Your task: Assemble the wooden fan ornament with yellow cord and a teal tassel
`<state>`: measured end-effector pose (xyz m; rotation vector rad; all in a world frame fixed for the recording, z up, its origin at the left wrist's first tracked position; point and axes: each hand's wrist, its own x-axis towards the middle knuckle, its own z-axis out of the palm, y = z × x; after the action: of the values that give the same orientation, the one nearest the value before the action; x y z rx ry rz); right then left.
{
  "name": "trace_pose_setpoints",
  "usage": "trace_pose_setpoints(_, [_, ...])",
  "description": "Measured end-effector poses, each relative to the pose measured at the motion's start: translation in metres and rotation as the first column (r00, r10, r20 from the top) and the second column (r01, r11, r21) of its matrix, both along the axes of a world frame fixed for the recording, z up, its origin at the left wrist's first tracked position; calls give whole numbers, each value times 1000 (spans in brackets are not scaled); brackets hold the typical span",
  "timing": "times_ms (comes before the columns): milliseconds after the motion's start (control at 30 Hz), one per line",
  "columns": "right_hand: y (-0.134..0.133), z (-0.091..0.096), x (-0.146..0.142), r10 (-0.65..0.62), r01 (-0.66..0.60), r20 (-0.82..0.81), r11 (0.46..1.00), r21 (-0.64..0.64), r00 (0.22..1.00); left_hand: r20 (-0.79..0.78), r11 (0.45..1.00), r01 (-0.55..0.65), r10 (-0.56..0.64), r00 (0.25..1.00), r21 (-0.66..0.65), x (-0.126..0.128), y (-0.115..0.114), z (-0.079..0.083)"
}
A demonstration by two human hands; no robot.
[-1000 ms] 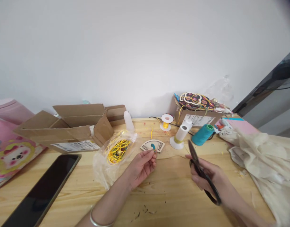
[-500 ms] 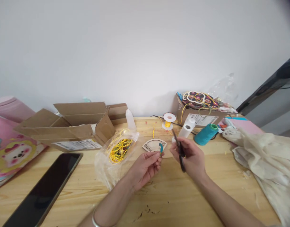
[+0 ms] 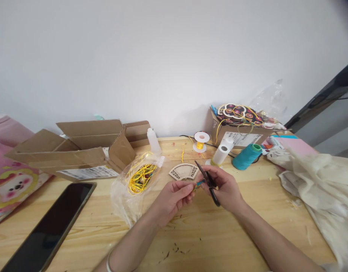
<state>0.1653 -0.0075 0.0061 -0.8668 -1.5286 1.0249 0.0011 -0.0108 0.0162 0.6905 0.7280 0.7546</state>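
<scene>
Pinched in the fingertips of my left hand [image 3: 176, 198] is a small bundle of teal thread [image 3: 200, 183], its loose end pointing right. My right hand [image 3: 223, 187] is closed around black-handled scissors [image 3: 210, 182], whose blades point up and left, away from me. The thread's end reaches the fingers of my right hand beside the scissors; whether the blades touch it I cannot tell. Just beyond my left hand lies a fan-shaped wooden piece [image 3: 183, 171] with cut-out corners. A short yellow cord [image 3: 182, 155] extends from its top.
A plastic bag of yellow cord [image 3: 141, 179] and a phone [image 3: 51, 226] lie left, near an open cardboard box [image 3: 77, 156]. Behind my right hand stand a yellow thread spool [image 3: 200, 144], a white tube [image 3: 220, 154] and a teal thread cone [image 3: 246, 157]. Cream cloth [image 3: 315, 189] covers the right side.
My right hand has moved left with the scissors, close to my left hand. The teal thread, which stood upright, now points right toward my right fingers. The view has shifted slightly.
</scene>
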Motion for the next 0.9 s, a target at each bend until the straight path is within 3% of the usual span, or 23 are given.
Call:
trace_pose_setpoints(200, [-4,2,0,-83,81,105,996,21,991,-60,997,63,-60,996,41,2,-1,-4])
trace_pose_setpoints(467, [-5,4,-3,-105,106,17,994,-21,994,-143,984,-7,33,989,178,1,1,-1])
trace_pose_setpoints(900, [-7,3,-6,-74,70,-42,993,-97,996,-120,989,-41,58,991,146,0,0,-1])
